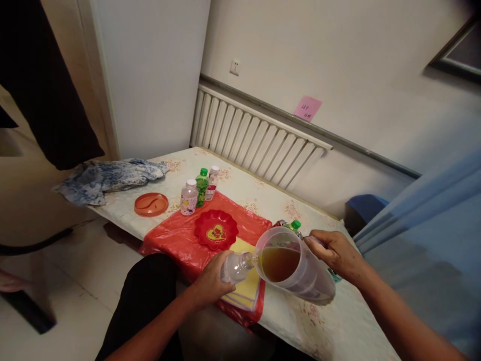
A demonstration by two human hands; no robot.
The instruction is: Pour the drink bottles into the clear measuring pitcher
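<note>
Above the near edge of the table (330, 331), the person's right hand (335, 252) is gripping the handle side of a clear plastic pitcher (296, 268), fingers closed around it, tilting it so its spout is meeting the mouth of a small clear bottle (236, 266). Amber liquid is pooling toward the lowered lip of the pitcher. The left hand (213, 281) is wrapping around the bottle's body, holding it slanted over a yellow pad (248, 286) on a red plastic sheet (176, 235). Farther back are standing a red heart dish (216, 230), three capped bottles (200, 190) and an orange lid (151, 204).
</note>
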